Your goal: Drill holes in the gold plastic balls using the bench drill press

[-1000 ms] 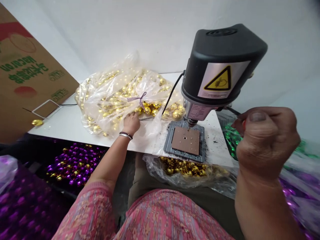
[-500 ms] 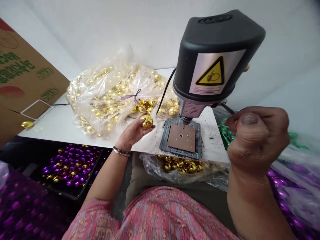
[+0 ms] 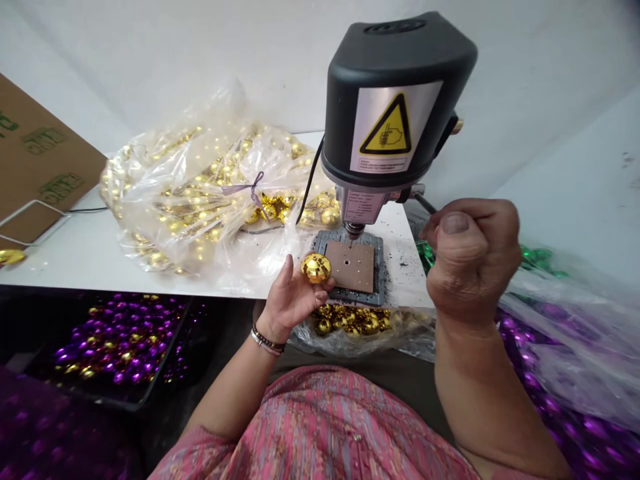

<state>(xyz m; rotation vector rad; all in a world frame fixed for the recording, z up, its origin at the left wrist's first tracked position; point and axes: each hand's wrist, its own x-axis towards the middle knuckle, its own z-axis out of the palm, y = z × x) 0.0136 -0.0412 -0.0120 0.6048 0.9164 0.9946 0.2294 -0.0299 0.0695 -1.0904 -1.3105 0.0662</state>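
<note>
My left hand point(image 3: 294, 293) is palm up at the front edge of the white table, a shiny gold ball point(image 3: 316, 268) resting on its fingers. The thumb stands apart from the ball. Just right of the ball is a brown square plate point(image 3: 349, 265) with a small hole, lying on the grey base point(image 3: 379, 293) of a bench drill press point(image 3: 395, 67). The drill's chuck point(image 3: 354, 230) hangs above the plate, with a thin bit below it. On the right, my right hand point(image 3: 475, 257) is wrapped round the end of the drill press lever point(image 3: 424, 202); its grip is mostly hidden.
A large clear bag point(image 3: 200, 193) of gold balls lies on the table behind my left hand. Another bag point(image 3: 360, 327) of gold pieces sits below the table edge. A cardboard box point(image 3: 50, 147) stands left. A black crate point(image 3: 135, 403) holds purple and gold balls. Dark shavings surround the base.
My left hand has carried the gold ball right and toward me, close to the brown plate. The ball has turned in the fingers and the thumb has lifted off. My right hand stays on the lever.
</note>
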